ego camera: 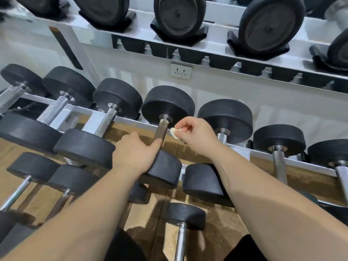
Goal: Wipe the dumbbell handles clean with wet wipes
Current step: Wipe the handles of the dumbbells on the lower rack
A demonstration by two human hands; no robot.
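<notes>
Here, the dumbbell handle (162, 129) in front of you looks dark and brownish. Its dumbbell (168, 104) lies across the middle tier of the rack (263, 153), with one black head far from you and the other near you. Your left hand (134, 151) grips the near end of this handle, the fingers curled round it and the thumb lying along the bar. Your right hand (195, 133) pinches a small crumpled wet wipe (175, 132) between thumb and fingertips, just beside the far end of the handle; I cannot tell if the wipe touches the metal. On both sides, neighbour dumbbells (225, 117) with silver handles lie in the same row. Above them, the upper shelf (216, 51) carries larger black weights, and a white wall socket (180, 71) sits on the wall under it. Below is a brown floor (146, 213).
</notes>
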